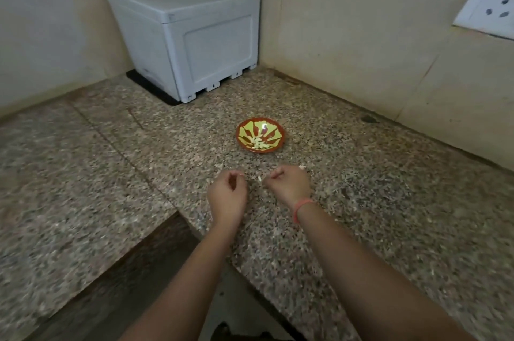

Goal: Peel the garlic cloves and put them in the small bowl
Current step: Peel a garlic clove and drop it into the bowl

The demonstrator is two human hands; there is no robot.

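Observation:
A small red bowl (260, 121) with a yellow-green pattern stands on the granite counter, and several peeled garlic cloves (258, 144) lie in its near side. My left hand (228, 193) hovers just in front of the bowl with its fingers curled toward the thumb. I cannot make out anything between them. My right hand (290, 184), with a red thread on the wrist, is curled beside it. It pinches a small pale garlic clove (260, 178) that sticks out at its fingertips. A white scrap of garlic skin (302, 166) lies on the counter by the right hand.
A white plastic box (189, 34) stands on a black mat in the back corner. Tiled walls with a socket (492, 4) close the counter at the back and right. The counter's front edge (211, 232) steps back to the left below my forearms.

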